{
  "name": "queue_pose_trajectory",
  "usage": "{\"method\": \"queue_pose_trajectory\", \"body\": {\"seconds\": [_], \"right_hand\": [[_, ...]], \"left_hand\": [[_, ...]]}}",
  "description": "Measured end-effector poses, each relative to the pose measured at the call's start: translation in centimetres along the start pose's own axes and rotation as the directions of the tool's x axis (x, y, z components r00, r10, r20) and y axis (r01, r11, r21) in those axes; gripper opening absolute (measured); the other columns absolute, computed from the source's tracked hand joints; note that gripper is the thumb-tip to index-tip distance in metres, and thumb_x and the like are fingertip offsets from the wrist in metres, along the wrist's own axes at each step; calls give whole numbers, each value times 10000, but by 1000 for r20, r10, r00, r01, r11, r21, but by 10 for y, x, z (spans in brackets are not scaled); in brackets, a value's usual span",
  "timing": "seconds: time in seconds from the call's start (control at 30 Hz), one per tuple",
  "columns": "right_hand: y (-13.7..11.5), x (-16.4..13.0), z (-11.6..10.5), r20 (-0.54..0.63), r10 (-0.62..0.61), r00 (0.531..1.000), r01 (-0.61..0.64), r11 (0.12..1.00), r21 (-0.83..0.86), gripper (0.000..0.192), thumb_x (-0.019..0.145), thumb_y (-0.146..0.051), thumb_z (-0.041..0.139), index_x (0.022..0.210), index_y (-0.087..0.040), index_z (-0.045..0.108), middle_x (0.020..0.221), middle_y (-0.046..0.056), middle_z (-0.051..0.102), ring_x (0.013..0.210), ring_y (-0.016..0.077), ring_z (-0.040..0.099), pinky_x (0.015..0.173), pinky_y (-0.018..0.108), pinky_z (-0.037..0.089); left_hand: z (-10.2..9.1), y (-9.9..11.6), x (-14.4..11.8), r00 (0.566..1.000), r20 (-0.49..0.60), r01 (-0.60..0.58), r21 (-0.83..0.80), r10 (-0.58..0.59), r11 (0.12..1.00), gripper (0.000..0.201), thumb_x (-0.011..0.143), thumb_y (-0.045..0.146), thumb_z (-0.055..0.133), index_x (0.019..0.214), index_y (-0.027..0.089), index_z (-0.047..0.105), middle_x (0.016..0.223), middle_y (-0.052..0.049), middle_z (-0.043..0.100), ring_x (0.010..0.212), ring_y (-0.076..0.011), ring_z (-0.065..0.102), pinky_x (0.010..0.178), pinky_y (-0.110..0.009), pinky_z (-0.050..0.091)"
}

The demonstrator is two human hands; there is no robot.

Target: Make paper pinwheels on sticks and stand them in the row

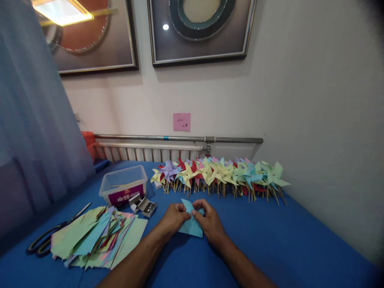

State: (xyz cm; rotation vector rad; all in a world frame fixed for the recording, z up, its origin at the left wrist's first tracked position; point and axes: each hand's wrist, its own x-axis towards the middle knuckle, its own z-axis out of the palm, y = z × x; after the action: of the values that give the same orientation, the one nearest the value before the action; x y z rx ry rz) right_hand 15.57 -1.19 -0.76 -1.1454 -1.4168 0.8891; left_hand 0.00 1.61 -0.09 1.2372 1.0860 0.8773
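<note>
Between my two hands is a light blue paper pinwheel (192, 229), partly folded, its flaps gathered toward the middle. My left hand (174, 218) pinches its left side with thumb and fingers. On the other side, my right hand (209, 221) grips the paper, the thumb pressed near the centre. The fingertips hide part of the folds. Beyond the hands stand many finished paper pinwheels (216, 172) on thin sticks, in yellow, purple, red, blue and green. To the left, two small open boxes (147, 208) hold shiny metal pins or tacks.
A clear plastic tub (123, 176) with a few sticks stands at the back left. Stacked coloured paper (87, 236) lies at the left with black-handled scissors (48, 238) beside it. The blue tablecloth (279, 248) reaches the wall, where a pipe (150, 138) runs along.
</note>
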Motion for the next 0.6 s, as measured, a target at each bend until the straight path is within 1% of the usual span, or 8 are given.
{"method": "queue_pose_trajectory", "body": {"seconds": [0.07,0.13,0.2,0.27,0.33,0.4,0.5,0.6], "right_hand": [[0,0,0,-6,16,1000,-16,1000,-16,155,766,-319,637,886,-223,654,845,5,660,719,185,578,656,298,462],[1,1,0,-26,13,1000,-13,1000,-27,161,740,-311,642,872,-220,655,834,2,655,708,180,571,651,296,456],[3,3,0,-59,21,998,-23,999,-26,209,707,-308,659,895,-216,665,852,8,667,718,181,579,663,301,461],[6,5,1,-78,67,995,-67,998,5,292,680,-318,684,954,-215,672,878,16,684,692,175,579,647,302,465],[8,6,2,-72,121,990,-117,991,64,353,664,-331,715,994,-216,671,895,22,697,658,166,580,622,299,470],[10,7,2,-60,150,987,-142,983,119,365,652,-336,741,989,-215,674,893,26,700,651,164,589,612,294,477],[13,8,1,-53,149,987,-139,977,162,341,639,-324,760,950,-207,682,856,20,690,666,165,601,626,293,485],[16,10,-2,-19,157,987,-150,970,192,346,641,-324,772,953,-204,682,835,12,695,667,166,606,635,297,493]], "left_hand": [[0,1,-1,1000,-5,5,-3,-5,1000,200,645,185,722,602,194,527,503,56,512,447,-86,390,498,-240,274],[0,3,-2,1000,-8,2,0,-2,1000,189,641,174,715,603,194,531,499,59,504,445,-84,389,494,-238,274],[0,3,-3,1000,-10,0,0,0,1000,183,633,175,709,597,194,531,495,59,500,444,-82,387,490,-237,276],[0,4,-3,1000,-10,3,-10,-3,1000,181,621,193,712,596,192,533,500,54,511,447,-83,395,486,-236,281],[0,4,-4,1000,-10,12,-31,-13,999,186,607,217,723,600,190,539,506,48,527,452,-87,411,484,-235,289],[0,4,-4,1000,-15,19,-52,-20,998,198,589,232,732,603,189,539,501,46,531,449,-89,416,481,-235,293],[0,4,-4,1000,-16,22,-72,-23,997,228,567,236,751,597,185,532,489,46,524,435,-83,406,472,-234,284],[0,6,-5,1000,-5,26,-88,-27,996,222,560,232,756,602,176,545,493,38,541,432,-83,415,469,-232,286]]}}
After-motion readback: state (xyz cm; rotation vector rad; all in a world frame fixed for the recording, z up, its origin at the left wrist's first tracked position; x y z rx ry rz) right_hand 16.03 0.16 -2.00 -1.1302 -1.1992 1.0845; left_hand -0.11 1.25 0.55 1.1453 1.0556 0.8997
